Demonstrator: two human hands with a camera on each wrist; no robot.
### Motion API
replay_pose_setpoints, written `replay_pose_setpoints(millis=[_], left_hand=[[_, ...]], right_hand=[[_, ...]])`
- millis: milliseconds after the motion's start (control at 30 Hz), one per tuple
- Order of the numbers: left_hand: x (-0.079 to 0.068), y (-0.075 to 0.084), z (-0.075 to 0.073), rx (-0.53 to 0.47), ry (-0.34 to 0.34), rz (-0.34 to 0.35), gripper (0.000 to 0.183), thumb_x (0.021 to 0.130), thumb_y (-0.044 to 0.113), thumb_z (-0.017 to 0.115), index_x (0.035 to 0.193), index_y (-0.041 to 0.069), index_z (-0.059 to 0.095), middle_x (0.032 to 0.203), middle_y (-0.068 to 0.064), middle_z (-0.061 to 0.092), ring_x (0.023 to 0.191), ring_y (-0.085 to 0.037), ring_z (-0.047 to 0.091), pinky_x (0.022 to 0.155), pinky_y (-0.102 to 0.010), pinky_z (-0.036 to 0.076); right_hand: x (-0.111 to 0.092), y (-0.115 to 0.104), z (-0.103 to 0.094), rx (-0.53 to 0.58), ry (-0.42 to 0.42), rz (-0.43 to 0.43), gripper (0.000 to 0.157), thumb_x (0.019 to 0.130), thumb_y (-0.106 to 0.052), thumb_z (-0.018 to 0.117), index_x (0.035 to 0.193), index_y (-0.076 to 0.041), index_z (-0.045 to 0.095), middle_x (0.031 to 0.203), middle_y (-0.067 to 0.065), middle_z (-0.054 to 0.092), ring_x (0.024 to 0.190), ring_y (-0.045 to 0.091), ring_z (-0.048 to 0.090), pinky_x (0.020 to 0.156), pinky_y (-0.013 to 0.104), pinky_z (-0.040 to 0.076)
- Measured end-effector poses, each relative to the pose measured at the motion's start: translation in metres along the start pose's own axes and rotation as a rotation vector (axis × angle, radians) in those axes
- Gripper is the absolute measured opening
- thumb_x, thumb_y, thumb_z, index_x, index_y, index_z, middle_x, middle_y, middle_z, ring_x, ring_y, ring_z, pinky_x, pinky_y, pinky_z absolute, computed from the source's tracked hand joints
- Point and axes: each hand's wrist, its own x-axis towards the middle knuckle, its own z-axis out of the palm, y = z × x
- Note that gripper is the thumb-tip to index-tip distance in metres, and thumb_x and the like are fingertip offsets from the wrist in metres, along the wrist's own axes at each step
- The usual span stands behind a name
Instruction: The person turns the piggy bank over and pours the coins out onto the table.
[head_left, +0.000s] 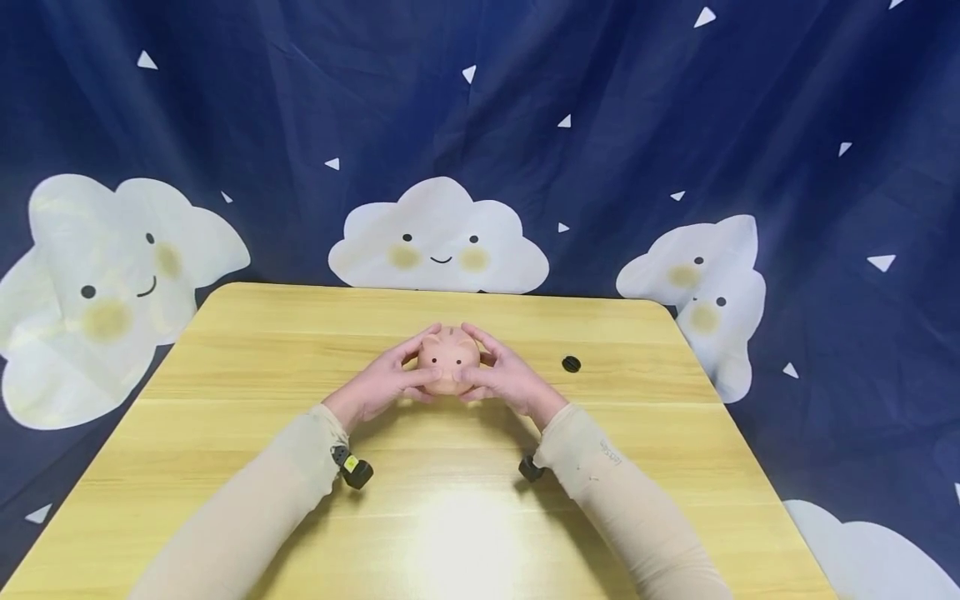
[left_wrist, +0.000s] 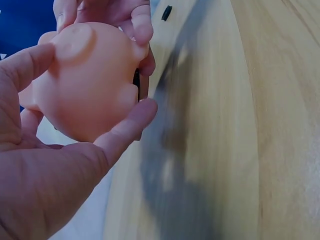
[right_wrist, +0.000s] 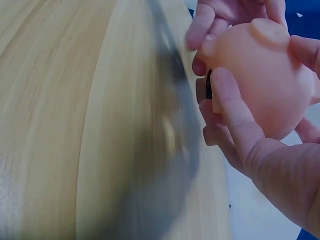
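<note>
A pink piggy bank is held between both hands just above the table, its two dark eyes toward me and a coin slot on top. My left hand grips its left side, thumb low on the front and fingers toward the top and back. On the other side my right hand grips it the same way. Both wrist views show the round snout and short feet, with a dark patch on the underside, partly hidden by fingers. A small round black cap lies on the table to the right of the right hand.
The light wooden table has rounded far corners and a bright glare near its front. Behind it hangs a dark blue curtain with white clouds and triangles. Small black devices are strapped at both wrists.
</note>
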Motion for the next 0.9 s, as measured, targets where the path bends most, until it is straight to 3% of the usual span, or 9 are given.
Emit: replay_pose_setpoints(millis=[333,467,633,700,900], left_hand=[[0.0,-0.003,0.001,0.054,0.026,0.009,0.08,0.104,0.02,0.072,0.17,0.037,0.029,0.175,-0.016,0.025,0.118,-0.028,0.07,0.101,-0.05,0.062],[-0.001,0.003,0.001,0.079,0.035,0.012,0.081,0.104,0.02,0.072,0.17,0.038,0.028,0.175,-0.014,0.026,0.117,-0.026,0.07,0.102,-0.05,0.061],[-0.003,0.019,0.007,0.256,0.096,0.21,0.083,0.101,0.024,0.076,0.169,0.039,0.031,0.178,-0.01,0.023,0.123,-0.033,0.068,0.105,-0.046,0.06],[-0.002,0.016,0.009,0.29,0.124,0.237,0.084,0.1,0.026,0.078,0.168,0.04,0.031,0.179,-0.011,0.023,0.128,-0.038,0.065,0.105,-0.043,0.06],[0.009,-0.015,0.006,0.147,0.133,0.076,0.088,0.099,0.026,0.079,0.17,0.039,0.028,0.179,-0.013,0.021,0.141,-0.041,0.058,0.104,-0.037,0.061]], right_hand=[[0.0,-0.001,0.002,-0.025,0.009,0.018,0.094,0.095,-0.016,0.074,0.171,-0.036,0.023,0.158,0.027,0.045,0.094,0.029,0.073,0.09,0.047,0.066],[0.0,-0.003,0.004,-0.031,0.033,0.001,0.091,0.094,-0.014,0.072,0.17,-0.038,0.028,0.156,0.025,0.047,0.094,0.028,0.073,0.092,0.048,0.066],[-0.005,-0.009,0.005,-0.114,0.099,-0.23,0.09,0.095,-0.011,0.076,0.168,-0.039,0.032,0.166,0.016,0.043,0.114,0.028,0.071,0.093,0.043,0.066],[-0.005,-0.007,0.003,-0.124,0.113,-0.256,0.09,0.094,-0.01,0.077,0.167,-0.04,0.034,0.168,0.016,0.042,0.115,0.029,0.071,0.094,0.044,0.066],[0.01,0.012,-0.006,-0.057,0.039,-0.084,0.089,0.095,-0.012,0.074,0.168,-0.04,0.032,0.166,0.025,0.039,0.096,0.025,0.074,0.094,0.048,0.066]])
